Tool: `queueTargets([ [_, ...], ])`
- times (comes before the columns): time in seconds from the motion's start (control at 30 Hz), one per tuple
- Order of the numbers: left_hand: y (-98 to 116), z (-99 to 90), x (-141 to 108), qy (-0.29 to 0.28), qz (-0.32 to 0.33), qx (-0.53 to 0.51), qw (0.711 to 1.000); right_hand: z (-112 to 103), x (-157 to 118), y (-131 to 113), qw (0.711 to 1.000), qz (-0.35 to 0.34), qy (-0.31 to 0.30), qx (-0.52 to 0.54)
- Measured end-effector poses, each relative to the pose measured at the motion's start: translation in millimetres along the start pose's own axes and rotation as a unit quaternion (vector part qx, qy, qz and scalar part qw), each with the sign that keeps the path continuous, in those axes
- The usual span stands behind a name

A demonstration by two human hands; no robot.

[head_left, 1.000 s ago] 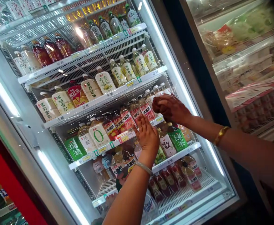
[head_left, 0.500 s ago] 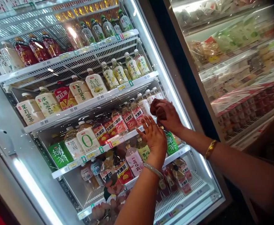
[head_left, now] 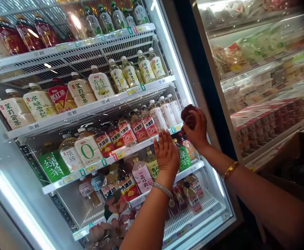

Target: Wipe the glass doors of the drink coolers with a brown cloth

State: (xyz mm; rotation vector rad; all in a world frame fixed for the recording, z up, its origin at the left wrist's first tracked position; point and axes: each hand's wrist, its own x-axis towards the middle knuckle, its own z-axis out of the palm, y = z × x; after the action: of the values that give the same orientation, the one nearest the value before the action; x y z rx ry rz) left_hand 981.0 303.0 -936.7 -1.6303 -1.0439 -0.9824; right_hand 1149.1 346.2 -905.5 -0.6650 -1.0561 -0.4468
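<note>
My right hand [head_left: 198, 130] is closed around a crumpled dark reddish-brown cloth [head_left: 188, 114] near the right edge of a drinks fridge's glass door [head_left: 165, 194]. A gold bracelet [head_left: 230, 170] circles that wrist. Fingers stretched upward, my left hand [head_left: 167, 152] lies flat, apparently against the glass, in front of the third shelf's edge; it wears a ring and a pale bangle [head_left: 163, 191]. Behind the glass stand rows of bottled drinks, among them red-labelled bottles [head_left: 127, 132], clear white-labelled bottles [head_left: 158, 116] and a green bottle [head_left: 184, 156].
A lit strip [head_left: 22, 208] runs down the fridge's left side. Beyond the dark right-hand door frame [head_left: 196, 69] is another chilled display holding bagged goods [head_left: 261, 43] and red-and-white packs [head_left: 266, 114]. An open cardboard box [head_left: 292, 146] stands at the lower right.
My right hand has moved the cloth rightward, from in front of the white-labelled bottles to the door's edge. My left hand stays flat with its fingers straighter. The view has shifted slightly.
</note>
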Motion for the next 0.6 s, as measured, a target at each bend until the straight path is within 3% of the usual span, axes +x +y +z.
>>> queueTargets([
  [0.07, -0.7, -0.6, -1.1, 0.002, 0.015, 0.003, 1.0, 0.2, -26.4, -14.0, 0.997, -0.049, -0.052, 0.02],
  [0.17, -2.8, -2.0, -3.1, -0.002, 0.025, 0.001, 1.0, -16.6, -57.8, -6.9, 0.989, -0.087, -0.115, 0.034],
  [0.27, -3.3, -1.6, -4.5, -0.006, 0.041, -0.004, 0.999, -26.2, -54.9, 13.8, 0.999, 0.012, -0.045, 0.005],
  [0.37, -2.3, 0.1, -5.4, -0.013, 0.085, -0.007, 0.996, -15.4, -34.8, 13.3, 0.993, 0.103, 0.059, 0.002],
  [0.47, -1.3, 1.6, -6.2, -0.016, 0.096, -0.005, 0.995, -3.1, -40.6, -6.7, 0.997, 0.062, 0.041, 0.021],
  [0.53, -0.9, 2.3, -6.7, -0.016, 0.096, -0.003, 0.995, -4.7, -64.3, -14.2, 0.999, 0.005, -0.004, 0.036],
  [0.6, -0.6, 2.8, -7.4, -0.02, 0.093, -0.003, 0.995, -13.3, -90.0, -9.2, 0.999, -0.005, -0.014, 0.033],
])
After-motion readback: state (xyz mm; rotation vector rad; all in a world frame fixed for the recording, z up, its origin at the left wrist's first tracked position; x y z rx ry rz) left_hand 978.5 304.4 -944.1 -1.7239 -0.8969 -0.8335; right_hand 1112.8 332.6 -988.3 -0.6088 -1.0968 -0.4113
